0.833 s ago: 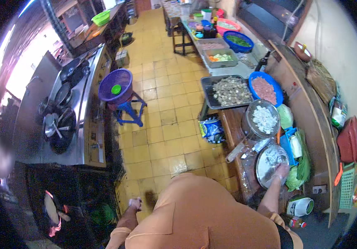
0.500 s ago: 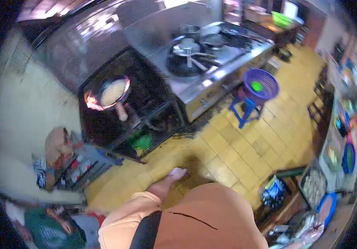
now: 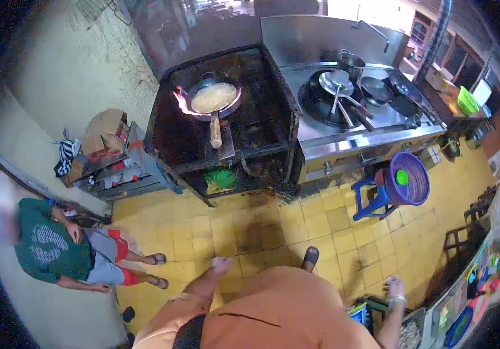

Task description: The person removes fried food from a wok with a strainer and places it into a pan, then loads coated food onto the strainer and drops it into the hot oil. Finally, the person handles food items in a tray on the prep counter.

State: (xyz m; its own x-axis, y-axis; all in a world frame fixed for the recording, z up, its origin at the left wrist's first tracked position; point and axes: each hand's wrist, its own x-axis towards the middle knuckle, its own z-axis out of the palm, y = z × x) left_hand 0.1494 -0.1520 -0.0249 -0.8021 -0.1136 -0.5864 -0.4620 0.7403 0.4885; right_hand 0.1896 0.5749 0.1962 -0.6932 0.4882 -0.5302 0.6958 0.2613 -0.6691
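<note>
The pan [image 3: 190, 100] sits on the burner stand [image 3: 171, 139], to the left of the stove [image 3: 319, 145], and on this stove lie the woks [image 3: 318, 110] and the pot [image 3: 350, 63]. Before the stove is the stool [image 3: 372, 200], with the basket [image 3: 417, 189] on it; the shelf [image 3: 123, 181] stands left of the stand.

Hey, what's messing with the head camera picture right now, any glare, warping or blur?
Head view: dark round corners, bowed room edges; bright glare at the window, shine on the stove front; shadow on the floor tiles; a bystander's face blurred.
</note>
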